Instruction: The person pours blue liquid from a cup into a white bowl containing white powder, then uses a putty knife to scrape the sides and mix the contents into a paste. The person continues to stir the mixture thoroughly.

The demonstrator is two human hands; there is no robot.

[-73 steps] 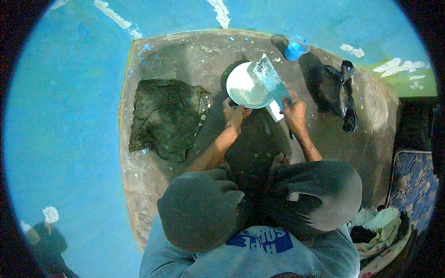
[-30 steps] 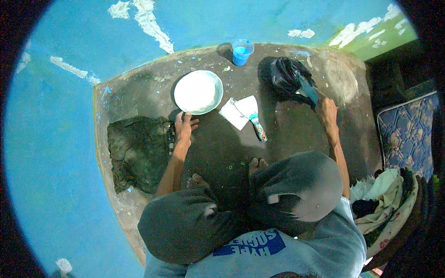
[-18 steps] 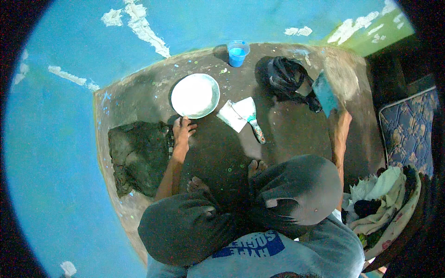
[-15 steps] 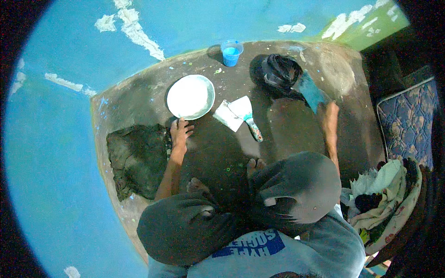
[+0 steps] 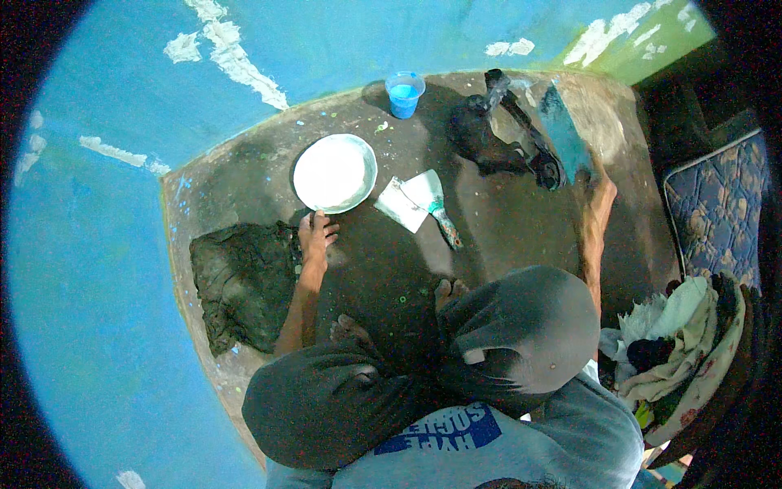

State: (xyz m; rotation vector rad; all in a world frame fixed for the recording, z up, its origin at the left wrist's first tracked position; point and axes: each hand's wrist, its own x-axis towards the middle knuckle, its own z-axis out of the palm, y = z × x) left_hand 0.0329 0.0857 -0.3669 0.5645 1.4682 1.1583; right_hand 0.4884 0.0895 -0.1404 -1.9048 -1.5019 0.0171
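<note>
Left forearm reached up from beside the left knee; left hand lay palm-down, fingers loosely spread, nothing enclosed, fingertips at the near rim of the white bowl. Right arm stretched nearly straight out past the right knee; right hand was closed round the lower end of a teal flat blade, which slanted up and leftward just beside the black bag. Could not tell whether blade and bag touched.

Counted: one bowl, left of centre on the floor; one teal blade, in hand; one bag; one handled scraper, white-bladed, lying partly over one white flat piece; one blue cup, upright; one dark cloth, left.
</note>
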